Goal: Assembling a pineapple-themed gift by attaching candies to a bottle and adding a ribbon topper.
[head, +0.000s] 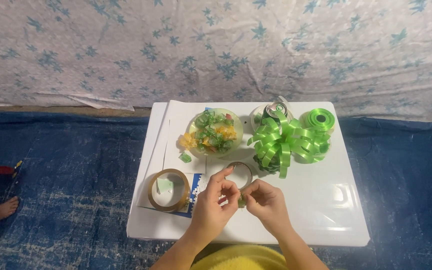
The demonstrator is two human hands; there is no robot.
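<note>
From the head camera, both hands meet over the near middle of the white rectangular bench. The left hand and the right hand pinch between their fingertips a small green folded scrap of ribbon, which sits right at the point where the two hands touch, so neither hand is nearer than the other. The scrap is too small to tell its long axis.

Just beyond the fingertips lies a small clear tape ring; a larger amber tape roll lies to the left of the left hand. Farther back stand a round bowl of green and orange pieces, a looped green ribbon bow and a green ribbon spool.
</note>
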